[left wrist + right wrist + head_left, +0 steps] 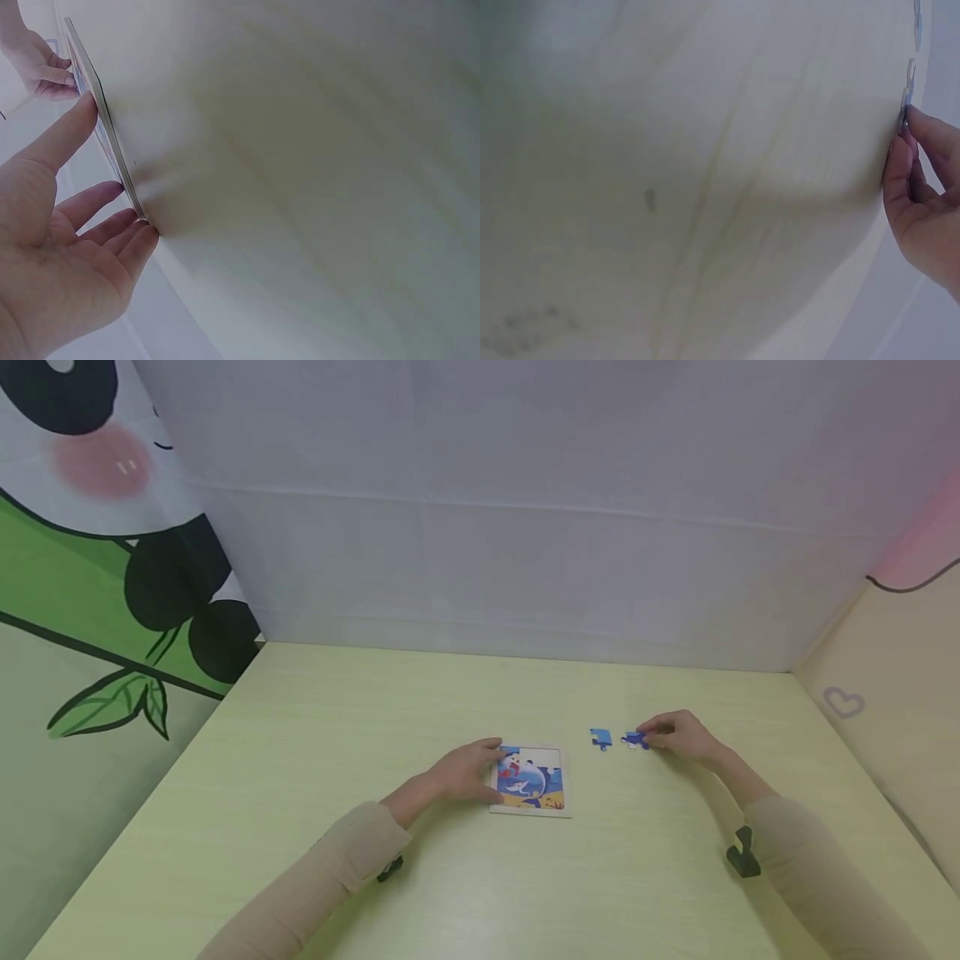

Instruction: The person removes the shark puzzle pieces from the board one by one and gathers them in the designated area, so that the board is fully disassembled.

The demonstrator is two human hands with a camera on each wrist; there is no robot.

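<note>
A square jigsaw puzzle [530, 781] in a pale frame lies on the table, showing a cartoon sea picture with white bare patches along its upper part. My left hand [468, 770] holds the frame by its left side, thumb at the lower left and fingers near the upper left corner. In the left wrist view the thumb [71, 131] reaches over the frame's edge [112, 142]. To the right, my right hand [684, 737] pinches a dark blue and white puzzle piece [635, 740] at tabletop level. Its thumb and fingertips meet on the piece in the right wrist view.
Another blue puzzle piece [601, 738] lies between the puzzle and the right hand. The pale yellow table [360, 710] ends at a white cloth wall [480, 568]. Printed panels rise at the left and right sides.
</note>
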